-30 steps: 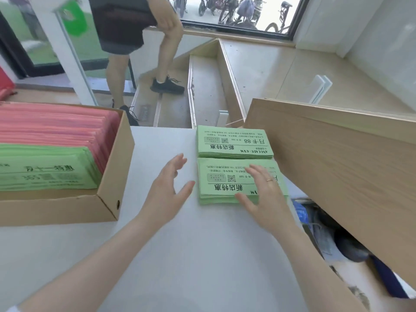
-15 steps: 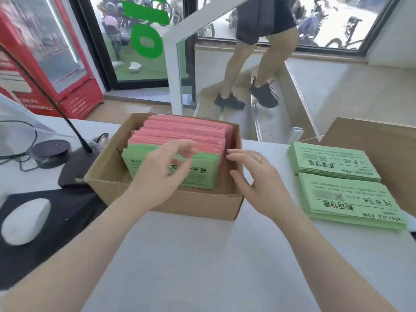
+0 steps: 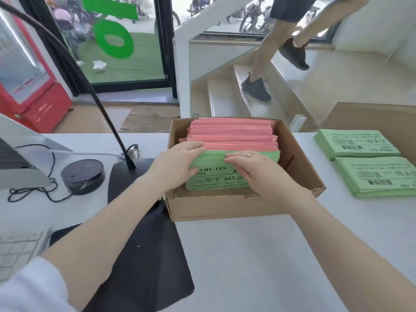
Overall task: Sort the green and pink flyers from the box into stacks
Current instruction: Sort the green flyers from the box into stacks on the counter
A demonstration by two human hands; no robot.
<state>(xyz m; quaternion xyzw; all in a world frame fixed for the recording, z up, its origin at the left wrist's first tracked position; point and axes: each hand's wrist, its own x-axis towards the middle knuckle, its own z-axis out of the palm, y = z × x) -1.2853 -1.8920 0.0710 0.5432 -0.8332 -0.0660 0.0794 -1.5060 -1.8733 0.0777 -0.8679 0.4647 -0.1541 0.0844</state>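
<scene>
The white surface [image 3: 247, 255] carries everything, and on it a brown cardboard box [image 3: 236, 206] stands in the middle. Inside the box the flyers stand on edge: the pink flyers [image 3: 231, 134] fill the far part, and the green flyers [image 3: 216, 179] fill the near part, touching the pink ones. To the right of the box, apart from it, 2 stacks of green flyers [image 3: 371, 170] lie flat on the surface, one just behind the other. On the left side a black mat [image 3: 144, 255] lies partly under the box, and the base of a microphone stand [image 3: 126, 174] sits near a round black speaker [image 3: 82, 175]. Both hands reach into the box. The left hand [image 3: 177, 163] has its fingers curled over the top edge of the green flyers, where they meet the pink ones. The right hand [image 3: 258, 172] grips the same green bundle, fingers bent over its top edge; a ring is on 1 finger.
</scene>
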